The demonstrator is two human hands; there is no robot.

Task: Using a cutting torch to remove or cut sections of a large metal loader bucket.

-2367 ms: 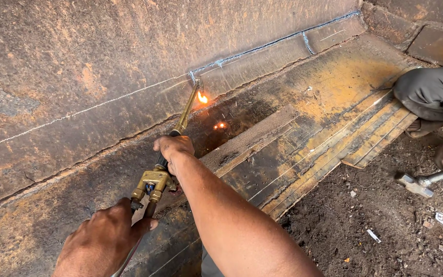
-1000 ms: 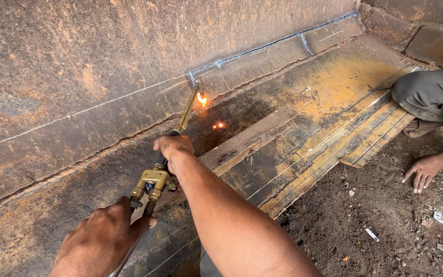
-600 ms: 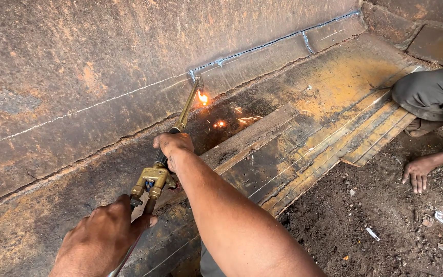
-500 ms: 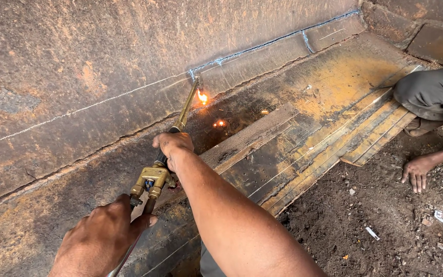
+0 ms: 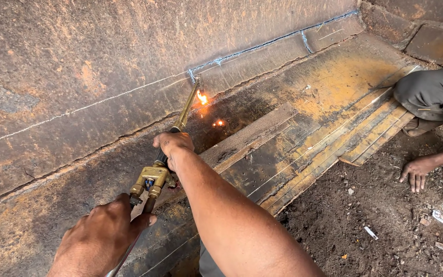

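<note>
Right hand (image 5: 173,145) fingers closed round brass cutting torch (image 5: 161,165), left hand (image 5: 101,241) gripping its rear

Both hands (image 5: 173,146) grip a brass cutting torch (image 5: 166,154) flaming against rusty steel plate (image 5: 78,56).

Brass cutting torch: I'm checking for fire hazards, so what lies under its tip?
Under the brass cutting torch tip: rusty steel plate, a flame, glowing sparks on blackened metal. The plate's back is hidden.

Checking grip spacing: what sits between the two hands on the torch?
Head view: the torch's brass valve block lies between the left hand and right hand, on the cutting torch.
</note>
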